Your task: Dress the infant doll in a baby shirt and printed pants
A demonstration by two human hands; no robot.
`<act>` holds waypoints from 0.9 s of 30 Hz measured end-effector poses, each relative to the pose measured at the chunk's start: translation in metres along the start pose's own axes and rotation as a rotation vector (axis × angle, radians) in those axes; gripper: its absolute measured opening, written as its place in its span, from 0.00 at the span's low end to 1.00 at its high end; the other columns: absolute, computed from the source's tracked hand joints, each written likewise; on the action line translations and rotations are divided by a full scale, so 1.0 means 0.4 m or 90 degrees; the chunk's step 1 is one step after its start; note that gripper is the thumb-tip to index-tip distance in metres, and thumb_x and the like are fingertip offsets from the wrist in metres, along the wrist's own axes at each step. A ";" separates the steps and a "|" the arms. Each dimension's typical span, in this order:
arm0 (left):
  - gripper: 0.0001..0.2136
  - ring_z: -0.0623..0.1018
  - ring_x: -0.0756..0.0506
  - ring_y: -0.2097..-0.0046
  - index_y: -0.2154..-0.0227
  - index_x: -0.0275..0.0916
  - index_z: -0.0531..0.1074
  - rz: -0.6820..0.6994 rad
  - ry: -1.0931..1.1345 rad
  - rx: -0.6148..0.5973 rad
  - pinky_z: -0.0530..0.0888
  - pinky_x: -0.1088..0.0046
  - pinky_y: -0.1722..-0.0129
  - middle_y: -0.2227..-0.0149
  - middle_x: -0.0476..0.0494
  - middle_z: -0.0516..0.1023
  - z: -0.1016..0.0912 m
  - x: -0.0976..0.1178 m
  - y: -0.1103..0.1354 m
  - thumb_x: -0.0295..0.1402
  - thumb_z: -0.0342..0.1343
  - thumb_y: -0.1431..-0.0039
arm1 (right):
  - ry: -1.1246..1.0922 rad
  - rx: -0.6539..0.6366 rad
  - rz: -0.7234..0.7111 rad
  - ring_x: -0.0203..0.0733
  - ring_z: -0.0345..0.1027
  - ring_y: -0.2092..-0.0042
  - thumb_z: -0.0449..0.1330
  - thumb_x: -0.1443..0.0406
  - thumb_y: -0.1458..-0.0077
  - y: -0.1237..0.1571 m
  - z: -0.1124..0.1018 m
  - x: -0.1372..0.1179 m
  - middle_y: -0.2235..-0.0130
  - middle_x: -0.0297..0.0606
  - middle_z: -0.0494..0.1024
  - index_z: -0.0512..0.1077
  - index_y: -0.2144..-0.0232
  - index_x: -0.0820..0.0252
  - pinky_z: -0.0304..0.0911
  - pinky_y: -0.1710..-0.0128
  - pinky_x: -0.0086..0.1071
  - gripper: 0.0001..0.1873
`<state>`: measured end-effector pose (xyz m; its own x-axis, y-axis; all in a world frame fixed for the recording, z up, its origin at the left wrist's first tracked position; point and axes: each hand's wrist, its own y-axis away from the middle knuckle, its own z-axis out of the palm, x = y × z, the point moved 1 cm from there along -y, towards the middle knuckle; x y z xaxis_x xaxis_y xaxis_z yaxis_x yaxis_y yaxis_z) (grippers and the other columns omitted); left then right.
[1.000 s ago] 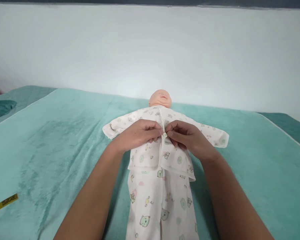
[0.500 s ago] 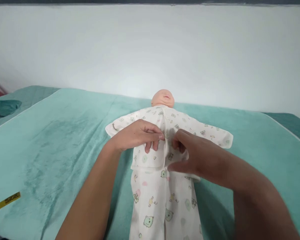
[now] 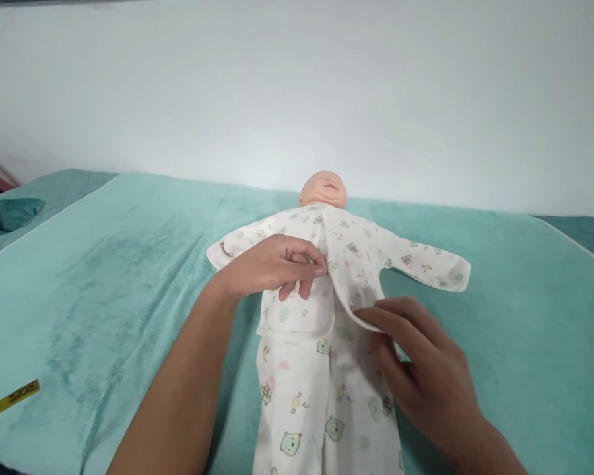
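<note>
A baby doll lies on its back on a teal blanket, dressed in a white printed jacket and matching trousers. My left hand pinches the left front edge of the jacket at chest height, fingers closed on the cloth by a small button. My right hand lies lower, near the jacket's right hem. Its fingers are stretched out, and the fingertips touch the lifted edge of the cloth.
A white wall runs behind the bed. A yellow measuring tape lies at the left near edge. A dark teal pillow sits at the far left. Darker bedding shows at the far right.
My right hand has let go of the button area and moved down and right to the jacket's lower hem. The jacket's right front now stands open a little. My left hand has stayed put.
</note>
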<state>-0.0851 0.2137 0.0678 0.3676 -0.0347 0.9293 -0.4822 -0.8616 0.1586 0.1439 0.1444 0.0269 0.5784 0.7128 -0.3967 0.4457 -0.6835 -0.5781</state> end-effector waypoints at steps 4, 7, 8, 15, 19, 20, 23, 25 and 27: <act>0.11 0.65 0.53 0.78 0.63 0.42 0.78 -0.009 -0.057 -0.031 0.58 0.78 0.81 0.80 0.52 0.72 0.002 0.005 0.000 0.41 0.56 0.42 | -0.010 0.101 -0.006 0.37 0.64 0.62 0.55 0.77 0.44 0.019 -0.014 -0.002 0.60 0.40 0.68 0.70 0.53 0.58 0.64 0.65 0.32 0.18; 0.12 0.63 0.54 0.78 0.74 0.39 0.77 -0.001 -0.075 -0.025 0.57 0.77 0.80 0.80 0.51 0.70 0.003 0.007 0.003 0.42 0.56 0.42 | -0.006 0.090 -0.054 0.42 0.64 0.56 0.55 0.78 0.45 0.008 -0.012 -0.010 0.56 0.42 0.70 0.71 0.56 0.59 0.64 0.58 0.38 0.17; 0.15 0.62 0.55 0.79 0.78 0.38 0.74 0.000 -0.072 -0.015 0.58 0.77 0.80 0.80 0.51 0.71 0.003 0.006 0.004 0.42 0.56 0.42 | -0.014 0.068 -0.073 0.44 0.64 0.54 0.55 0.78 0.46 0.003 -0.009 -0.012 0.55 0.43 0.71 0.72 0.57 0.60 0.63 0.55 0.41 0.16; 0.17 0.61 0.55 0.83 0.78 0.38 0.69 -0.001 -0.038 0.044 0.57 0.78 0.81 0.83 0.52 0.69 0.009 0.004 0.002 0.43 0.53 0.40 | -0.070 -0.034 -0.113 0.42 0.64 0.60 0.57 0.77 0.45 -0.001 0.025 -0.021 0.60 0.42 0.75 0.71 0.56 0.62 0.62 0.61 0.40 0.15; 0.18 0.62 0.56 0.83 0.79 0.38 0.67 0.012 -0.025 0.049 0.58 0.79 0.82 0.83 0.51 0.70 0.012 0.004 -0.001 0.45 0.53 0.40 | -0.089 -0.045 -0.107 0.41 0.62 0.63 0.57 0.77 0.45 0.001 0.032 -0.020 0.63 0.42 0.75 0.71 0.56 0.63 0.61 0.64 0.38 0.15; 0.18 0.62 0.56 0.83 0.79 0.38 0.66 0.013 -0.019 0.054 0.58 0.79 0.82 0.83 0.52 0.70 0.013 0.004 -0.003 0.45 0.53 0.40 | -0.099 -0.042 -0.105 0.41 0.62 0.63 0.57 0.78 0.45 0.001 0.032 -0.019 0.63 0.42 0.74 0.71 0.56 0.63 0.61 0.64 0.37 0.15; 0.16 0.62 0.56 0.84 0.74 0.39 0.68 0.008 -0.004 0.094 0.60 0.79 0.82 0.83 0.53 0.69 0.017 0.005 -0.006 0.48 0.53 0.40 | -0.126 -0.031 -0.099 0.40 0.62 0.63 0.57 0.78 0.46 0.000 0.030 -0.018 0.63 0.42 0.74 0.71 0.56 0.63 0.61 0.65 0.36 0.16; 0.16 0.62 0.55 0.85 0.71 0.40 0.70 0.002 -0.002 0.119 0.61 0.78 0.82 0.83 0.54 0.68 0.022 0.006 -0.009 0.48 0.54 0.41 | -0.138 -0.029 -0.095 0.40 0.62 0.64 0.56 0.78 0.46 -0.001 0.028 -0.019 0.64 0.41 0.74 0.71 0.57 0.62 0.61 0.66 0.35 0.16; 0.15 0.62 0.55 0.84 0.71 0.40 0.70 -0.002 -0.009 0.135 0.61 0.78 0.82 0.83 0.55 0.68 0.029 0.008 -0.011 0.48 0.54 0.41 | -0.143 -0.031 -0.093 0.40 0.62 0.64 0.56 0.78 0.46 -0.002 0.027 -0.020 0.64 0.41 0.74 0.71 0.57 0.62 0.61 0.67 0.35 0.16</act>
<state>-0.0724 0.2115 0.0662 0.3812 -0.0382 0.9237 -0.3040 -0.9487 0.0862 0.1314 0.1409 0.0228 0.3411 0.8181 -0.4630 0.5488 -0.5732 -0.6085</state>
